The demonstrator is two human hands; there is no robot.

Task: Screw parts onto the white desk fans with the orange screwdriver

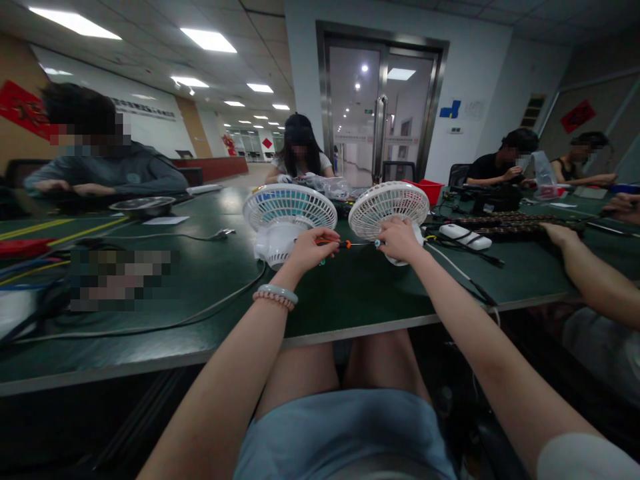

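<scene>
My left hand (313, 249) is closed around a screwdriver (346, 245) with an orange and black handle, its thin shaft pointing right. At the shaft's far end, the fingers of my right hand (399, 239) are closed at a small pale-blue piece (379, 243), too small to name. A white fan (276, 239) with a round grille stands just beyond my left hand, showing blue through its grille. Another white fan (367, 212) sits directly behind my right hand, tilted, its lower part partly hidden by that hand. Whether the right hand touches this fan is unclear.
Power cords (200, 313) run across the green table (350, 300). A white power strip (465, 237) lies at right, near a neighbour's arm (590, 267). A metal dish (143, 207) is at left and a red bin (427, 192) at the back. Several people sit around.
</scene>
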